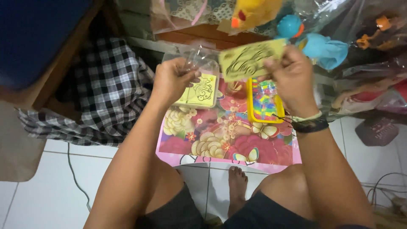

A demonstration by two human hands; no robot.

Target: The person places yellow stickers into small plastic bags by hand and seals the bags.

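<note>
Hands work above a flowered pink mat (220,144) spread on white floor tiles (42,186), seen from the head camera of a person seated with knees apart and one bare foot (237,186) showing below the mat. The right hand (292,78) pinches a yellow card (250,59) printed with a dark line drawing, thumb on the near face and fingers curled behind its right end, so the card stands raised and tilted toward the viewer, clear of the mat. The left hand (171,80) is closed around the edge of a thin clear plastic sleeve (197,57), fingers bunched tight on the film; the sleeve's mouth faces the card, and the two sit just beside each other without clearly touching. Under the left hand, a second yellow card (199,91) with a cartoon drawing lies flat on the mat, apparently inside its own clear wrap. Beside it, below the right hand, rests a yellow-rimmed tray (265,104) of small coloured pieces. A black-and-white checked cloth (106,85) lies bunched to the left. Bagged plastic toys (322,46), yellow and blue among them, crowd the top and right edge. A dark band (311,125) circles the right wrist.
</note>
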